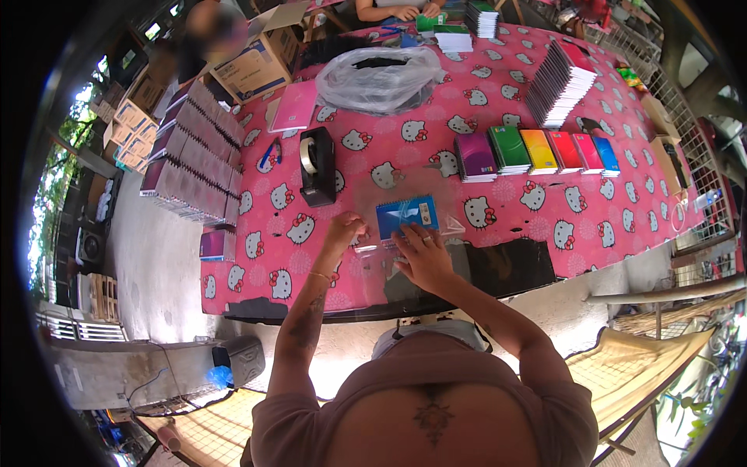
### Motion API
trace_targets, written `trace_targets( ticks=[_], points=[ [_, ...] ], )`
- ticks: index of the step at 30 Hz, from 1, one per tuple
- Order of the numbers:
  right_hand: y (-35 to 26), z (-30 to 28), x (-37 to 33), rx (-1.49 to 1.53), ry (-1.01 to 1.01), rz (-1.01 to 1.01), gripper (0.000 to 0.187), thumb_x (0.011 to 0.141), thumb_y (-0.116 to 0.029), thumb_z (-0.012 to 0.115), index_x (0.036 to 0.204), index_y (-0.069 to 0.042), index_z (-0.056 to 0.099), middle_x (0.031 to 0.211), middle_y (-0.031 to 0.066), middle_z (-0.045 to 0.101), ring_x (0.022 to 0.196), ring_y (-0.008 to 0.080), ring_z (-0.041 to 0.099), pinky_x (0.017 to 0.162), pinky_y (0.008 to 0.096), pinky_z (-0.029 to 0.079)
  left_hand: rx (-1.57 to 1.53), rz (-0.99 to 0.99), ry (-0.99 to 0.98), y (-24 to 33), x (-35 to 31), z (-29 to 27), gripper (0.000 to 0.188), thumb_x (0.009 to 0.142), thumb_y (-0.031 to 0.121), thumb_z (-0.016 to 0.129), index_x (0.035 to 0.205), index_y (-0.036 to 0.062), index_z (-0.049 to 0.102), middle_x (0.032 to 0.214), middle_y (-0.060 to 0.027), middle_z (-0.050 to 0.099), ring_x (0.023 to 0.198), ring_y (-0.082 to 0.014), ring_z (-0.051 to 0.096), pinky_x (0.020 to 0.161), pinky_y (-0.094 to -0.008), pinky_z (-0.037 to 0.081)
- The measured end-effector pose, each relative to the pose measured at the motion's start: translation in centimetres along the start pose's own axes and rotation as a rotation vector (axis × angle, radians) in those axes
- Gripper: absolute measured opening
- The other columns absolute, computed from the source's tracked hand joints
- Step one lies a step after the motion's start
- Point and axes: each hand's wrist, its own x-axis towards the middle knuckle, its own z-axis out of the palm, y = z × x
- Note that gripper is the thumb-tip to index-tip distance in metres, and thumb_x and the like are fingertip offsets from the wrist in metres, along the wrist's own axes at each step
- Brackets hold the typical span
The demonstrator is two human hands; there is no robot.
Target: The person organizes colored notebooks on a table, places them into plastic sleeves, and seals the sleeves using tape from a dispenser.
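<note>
A blue spiral notebook (401,212) lies on a sheet of clear plastic film (453,227) near the table's front edge. My right hand (424,253) rests on the notebook's lower part, its fingers spread and pressing flat. Just left of the notebook, my left hand (345,235) is closed, with fingertips curled together beside the film's edge. Whatever it pinches, if anything, is too small to make out. Beyond my left hand stands a black tape dispenser (318,175) with a roll of tape in it.
Small notebook stacks (510,148) in several colours stand right of centre, with a tall notebook stack (556,89) behind. Large notebook piles (191,156) line the left edge. A clear plastic bag (379,78) and cardboard box (257,66) sit at the back. Across the table, another person's hands (416,12) hold something green.
</note>
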Motion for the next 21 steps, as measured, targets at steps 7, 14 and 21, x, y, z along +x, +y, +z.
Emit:
trace_targets(
  ticks=[7,14,21],
  points=[
    [-0.1,-0.6,0.7,-0.049,-0.078,0.02,0.054,0.08,-0.027,0.073,0.13,-0.015,0.059,0.137,0.0105,0.048,0.128,0.0299,0.046,0.104,0.0541,0.036,0.792,0.745,0.042,6.0,8.6,5.7,0.013,0.086,0.012,0.065,0.092,0.0027,0.071,0.088,-0.0192,0.069,0.084,-0.0361,0.068,0.073,-0.0433,0.054],
    [0.1,-0.8,0.9,-0.038,-0.049,0.033,0.049,0.079,-0.021,0.071,0.127,-0.016,0.062,0.135,0.0086,0.051,0.126,0.0288,0.048,0.101,0.0532,0.04,1.051,0.901,-0.145,4.8,13.5,6.6,0.006,0.083,0.009,0.061,0.086,0.005,0.065,0.091,-0.0179,0.066,0.084,-0.0395,0.063,0.072,-0.0497,0.051],
    [0.1,-0.9,0.7,-0.021,-0.058,0.039,0.049,0.077,-0.019,0.071,0.126,-0.018,0.064,0.133,0.0086,0.051,0.125,0.0297,0.049,0.099,0.0537,0.041,0.873,0.811,-0.117,7.1,9.9,6.2,0.015,0.081,0.014,0.069,0.095,0.007,0.067,0.091,-0.0143,0.067,0.084,-0.0345,0.067,0.073,-0.0453,0.053]
  ],
)
